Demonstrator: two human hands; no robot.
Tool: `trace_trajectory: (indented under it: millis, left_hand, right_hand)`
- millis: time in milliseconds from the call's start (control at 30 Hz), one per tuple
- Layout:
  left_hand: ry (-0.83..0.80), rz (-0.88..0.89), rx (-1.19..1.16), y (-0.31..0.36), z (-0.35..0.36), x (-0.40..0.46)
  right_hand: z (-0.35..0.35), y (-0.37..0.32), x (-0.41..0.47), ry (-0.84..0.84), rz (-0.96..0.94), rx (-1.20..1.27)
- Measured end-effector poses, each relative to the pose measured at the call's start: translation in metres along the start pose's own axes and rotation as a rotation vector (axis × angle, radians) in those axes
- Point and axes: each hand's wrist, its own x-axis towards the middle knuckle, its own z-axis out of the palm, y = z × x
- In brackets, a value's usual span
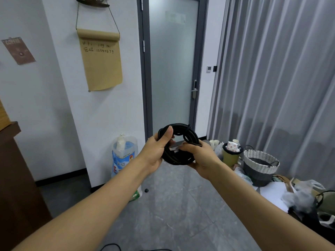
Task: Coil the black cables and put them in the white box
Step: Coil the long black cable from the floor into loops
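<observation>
Both hands, the left hand (156,151) and the right hand (203,158), are gripping the springy, light black cable coil (178,142) across its bundled loops, probably keeping it from unwinding

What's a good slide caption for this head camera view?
Both hands, left and right, hold a coiled black cable up in front of a frosted glass door.
</observation>
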Motion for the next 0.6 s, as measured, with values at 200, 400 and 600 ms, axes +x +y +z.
trace_trajectory:
  millis: [200, 400, 600]
  left_hand:
    - [-0.009, -0.007, 0.013, -0.003, -0.001, 0.000]
    - [-0.011, -0.023, 0.062, -0.007, -0.002, 0.002]
    - [0.061, -0.158, 0.032, -0.019, -0.016, 0.004]
  right_hand:
    - [-0.003, -0.001, -0.001, 0.011, 0.014, -0.055]
    - [-0.008, -0.001, -0.004, -0.012, -0.028, -0.067]
    - [-0.011, 0.005, -0.002, -0.132, 0.020, -0.141]
